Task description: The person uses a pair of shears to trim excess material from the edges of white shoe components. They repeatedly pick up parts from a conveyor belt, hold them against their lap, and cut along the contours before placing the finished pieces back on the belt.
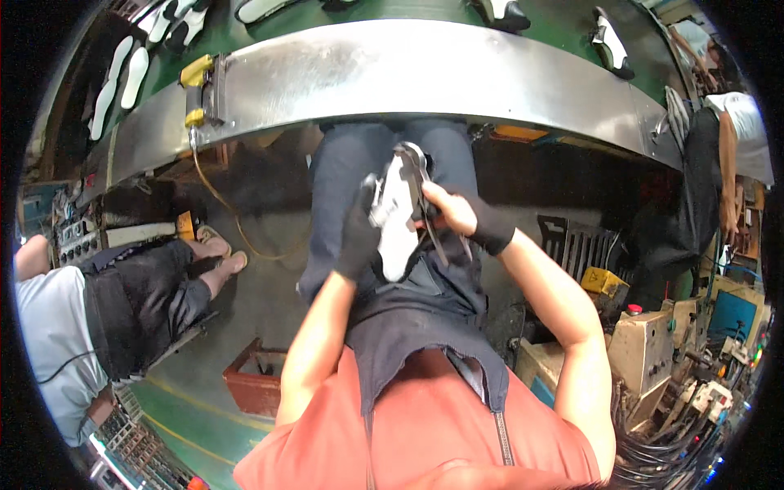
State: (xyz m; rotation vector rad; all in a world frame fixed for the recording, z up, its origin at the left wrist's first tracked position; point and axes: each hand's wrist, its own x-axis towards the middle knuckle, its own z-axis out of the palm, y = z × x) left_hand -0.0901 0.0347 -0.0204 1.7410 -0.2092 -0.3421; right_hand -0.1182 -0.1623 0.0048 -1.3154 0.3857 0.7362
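Above my lap is a white and black shoe (398,229), tilted lengthwise with its white side showing. My left hand (357,237), in a dark glove, is wrapped around the shoe's left side. My right hand (451,211), in a dark glove that leaves the thumb bare, grips the shoe's dark right edge from the other side. Thin dark strips hang by the shoe below the right fingers; I cannot tell if they are laces or part of the upper. Most fingers of both hands are hidden or blurred.
Ahead runs a metal ledge (327,77) along a green conveyor (555,33) carrying several shoes and white soles (135,77). A yellow tool (196,77) with a hose hangs on the ledge. A seated person (106,318) is at left, another person (739,139) at right. Machine boxes (641,347) stand right.
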